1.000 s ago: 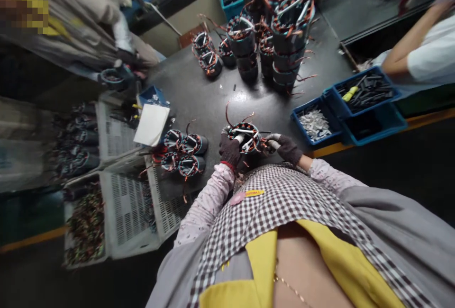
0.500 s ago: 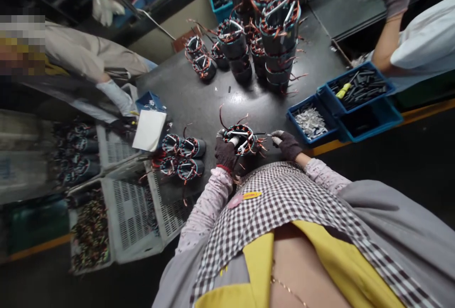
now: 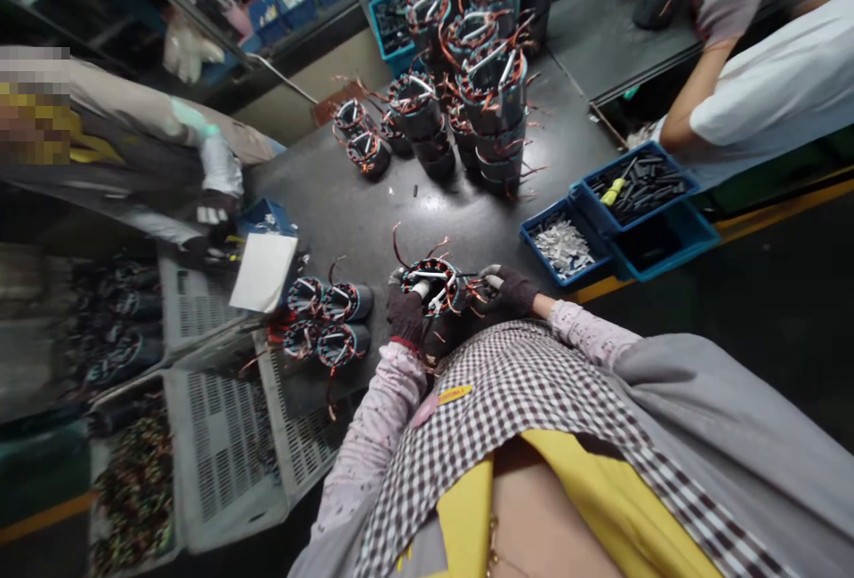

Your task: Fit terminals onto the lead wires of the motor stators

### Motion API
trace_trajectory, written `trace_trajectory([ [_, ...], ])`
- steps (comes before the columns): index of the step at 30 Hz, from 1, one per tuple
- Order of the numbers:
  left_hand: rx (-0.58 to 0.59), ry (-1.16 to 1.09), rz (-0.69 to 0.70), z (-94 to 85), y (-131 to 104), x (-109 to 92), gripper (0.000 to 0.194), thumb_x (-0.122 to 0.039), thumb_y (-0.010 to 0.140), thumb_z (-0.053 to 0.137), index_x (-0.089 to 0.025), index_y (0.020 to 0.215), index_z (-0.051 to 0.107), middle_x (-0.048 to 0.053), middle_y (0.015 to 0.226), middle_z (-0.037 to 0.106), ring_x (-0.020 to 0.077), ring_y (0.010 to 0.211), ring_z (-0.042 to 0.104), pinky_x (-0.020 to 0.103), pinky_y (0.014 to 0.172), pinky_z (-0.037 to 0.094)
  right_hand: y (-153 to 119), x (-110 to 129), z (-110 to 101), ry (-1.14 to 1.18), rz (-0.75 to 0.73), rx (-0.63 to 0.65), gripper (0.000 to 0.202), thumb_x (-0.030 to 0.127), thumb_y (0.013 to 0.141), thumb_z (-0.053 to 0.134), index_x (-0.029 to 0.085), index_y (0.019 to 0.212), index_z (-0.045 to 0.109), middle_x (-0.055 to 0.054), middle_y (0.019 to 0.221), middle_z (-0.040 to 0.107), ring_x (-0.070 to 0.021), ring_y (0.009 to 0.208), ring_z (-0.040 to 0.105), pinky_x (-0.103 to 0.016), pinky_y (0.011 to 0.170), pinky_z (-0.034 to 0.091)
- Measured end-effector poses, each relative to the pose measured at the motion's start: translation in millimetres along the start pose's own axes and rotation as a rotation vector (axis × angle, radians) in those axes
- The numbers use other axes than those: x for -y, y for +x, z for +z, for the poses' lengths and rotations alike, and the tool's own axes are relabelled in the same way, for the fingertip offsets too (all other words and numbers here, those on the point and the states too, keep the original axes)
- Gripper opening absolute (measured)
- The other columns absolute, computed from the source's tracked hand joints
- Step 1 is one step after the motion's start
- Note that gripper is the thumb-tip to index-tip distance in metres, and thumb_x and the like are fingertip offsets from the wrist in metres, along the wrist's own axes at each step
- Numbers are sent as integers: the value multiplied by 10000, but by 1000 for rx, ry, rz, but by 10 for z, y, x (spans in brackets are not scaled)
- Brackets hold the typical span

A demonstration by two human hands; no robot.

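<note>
A dark cylindrical coil part [image 3: 441, 298] with orange, teal and white wires round its top rim stands upright at the table's near edge. My left hand [image 3: 406, 304], in a dark glove with pale fingertips, grips its left side, the thumb over the rim. At the right of the part, my right hand [image 3: 511, 286] has its fingers pinched together by the copper wire ends and a thin black sleeve; exactly what is between the fingertips is too small to make out. Several similar coil parts [image 3: 343, 301] stand close together to the left.
Stacked coil parts [image 3: 494, 98] rise at the table's [image 3: 320, 196] back. On the right are a blue bin of white pieces [image 3: 564, 240] and one of black tubes [image 3: 640, 187]. People work at left and right. Plastic crates [image 3: 223, 445] stand lower left.
The whole view has shifted, so the table items sit further left. My right hand has come closer to the wires on the part's right side. My left hand keeps its hold.
</note>
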State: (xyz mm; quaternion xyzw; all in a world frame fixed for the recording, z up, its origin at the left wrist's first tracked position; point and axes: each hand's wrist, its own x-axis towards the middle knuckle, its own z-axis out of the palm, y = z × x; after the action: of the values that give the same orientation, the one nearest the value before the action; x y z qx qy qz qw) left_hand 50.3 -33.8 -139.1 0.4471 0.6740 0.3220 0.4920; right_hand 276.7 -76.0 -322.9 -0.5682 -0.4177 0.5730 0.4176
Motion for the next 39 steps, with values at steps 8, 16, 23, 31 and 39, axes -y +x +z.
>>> trace_trajectory([
  [8, -27, 107, -23, -11, -67, -95, 694, -498, 772, 819, -447, 1451, 685, 32, 1281, 825, 384, 1196, 786, 585, 953, 687, 71, -2, -14, -126, -72, -34, 137, 335, 972, 712, 221, 1004, 781, -29, 895, 779, -178, 825, 693, -354, 882, 633],
  [16, -14, -22, 21, 23, -47, -48, 799, -484, 731, 848, -459, 1503, 647, 12, 1221, 836, 366, 1149, 789, 617, 1021, 657, 92, -20, -143, 51, 53, 102, 243, 436, 898, 804, 220, 995, 752, -24, 873, 775, -176, 777, 695, -312, 746, 623],
  [23, -35, -81, -25, 86, -52, -68, 922, -530, 714, 857, -418, 1585, 577, 19, 1227, 845, 353, 1106, 794, 596, 929, 670, 26, -135, 6, 118, 79, 16, 341, 557, 916, 716, 250, 1066, 709, -32, 874, 745, -209, 794, 688, -384, 807, 641],
  [31, 8, 81, -25, 1, -55, -51, 837, -455, 793, 752, -503, 1602, 546, -56, 1335, 809, 327, 1217, 776, 563, 943, 686, 54, -50, 93, -261, -75, 17, 226, 353, 976, 610, 217, 1109, 733, -95, 1116, 788, -246, 1034, 730, -433, 1027, 616],
  [39, 38, 135, -54, -36, -85, -120, 691, -545, 826, 768, -442, 1495, 630, -14, 1374, 795, 331, 1236, 771, 516, 952, 681, -77, 544, -230, -598, -120, 125, 341, 256, 1029, 667, 211, 1353, 760, -126, 1296, 821, -289, 1198, 754, -428, 1106, 580],
])
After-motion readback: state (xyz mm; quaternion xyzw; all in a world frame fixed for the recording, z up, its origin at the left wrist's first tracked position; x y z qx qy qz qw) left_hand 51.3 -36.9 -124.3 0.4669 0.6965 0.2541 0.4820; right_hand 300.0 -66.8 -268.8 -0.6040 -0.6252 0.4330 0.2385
